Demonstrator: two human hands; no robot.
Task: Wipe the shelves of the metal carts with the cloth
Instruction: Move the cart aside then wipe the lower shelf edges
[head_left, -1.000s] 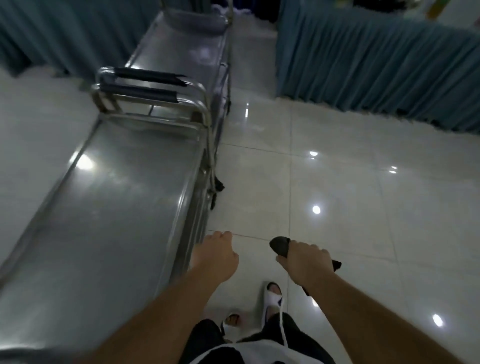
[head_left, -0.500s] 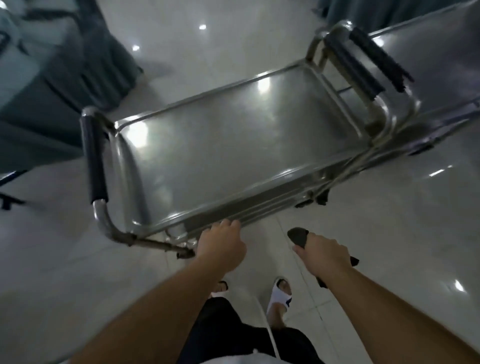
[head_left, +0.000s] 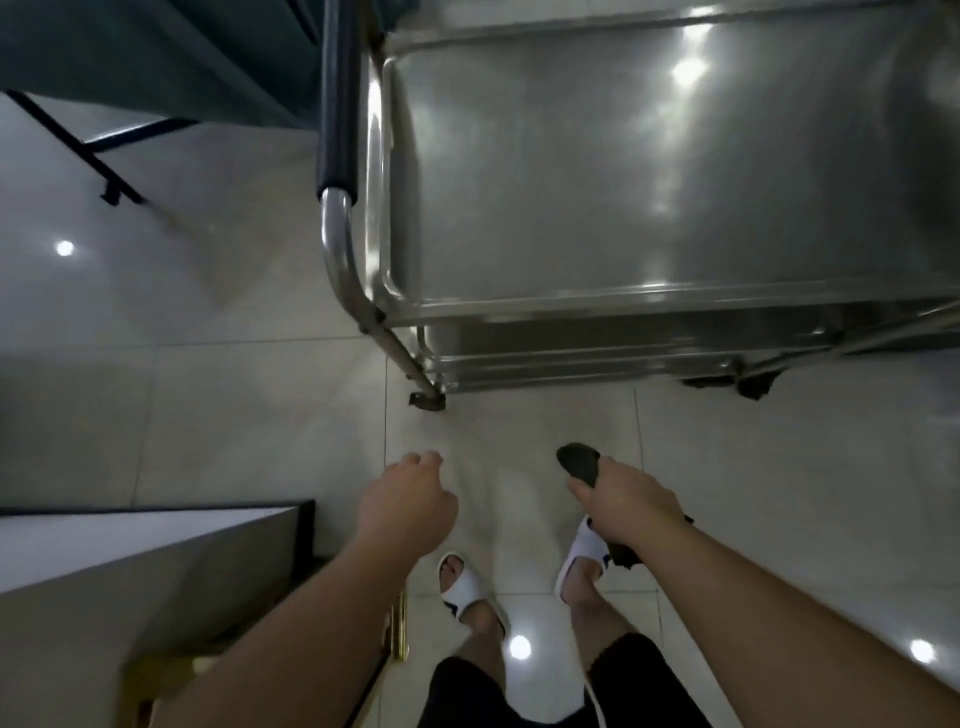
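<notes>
Right hand (head_left: 626, 506) grips a dark cloth (head_left: 581, 462); left hand (head_left: 408, 506) hangs loosely curled, holding nothing. Beyond both hands stands the cart (head_left: 649, 182), untouched. No writing is legible.

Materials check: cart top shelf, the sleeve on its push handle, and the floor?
Top shelf: looks like brushed stainless steel, with soft streaked glints of the ceiling lights. Handle sleeve: matte dark covering, likely rubber or foam, over a shiny metal tube. Floor: glossy pale tile, with grout lines and sharp light reflections.
</notes>
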